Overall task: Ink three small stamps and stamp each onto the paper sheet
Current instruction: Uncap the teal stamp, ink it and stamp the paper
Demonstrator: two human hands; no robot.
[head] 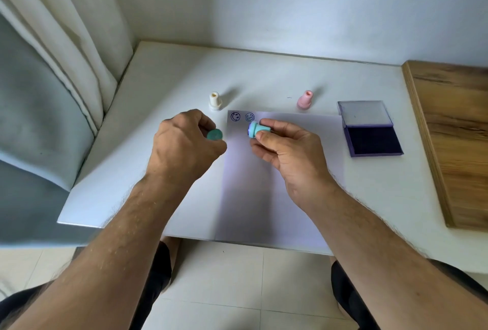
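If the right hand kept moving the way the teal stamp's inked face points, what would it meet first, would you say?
The right hand aims the teal stamp leftward, so it would likely first meet the teal cap in the left hand; depth is unclear.

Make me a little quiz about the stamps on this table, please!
1. True or false: the ink pad has its lid open.
2. How many stamped faces are on the paper sheet?
3. Which colour is the stamp in the right hand? A) pink B) teal C) cream

Key:
1. True. The dark ink is showing.
2. Two, both near the sheet's top left corner.
3. B, teal. The pink stamp and the cream stamp stand on the table, and the left hand holds a round teal cap.
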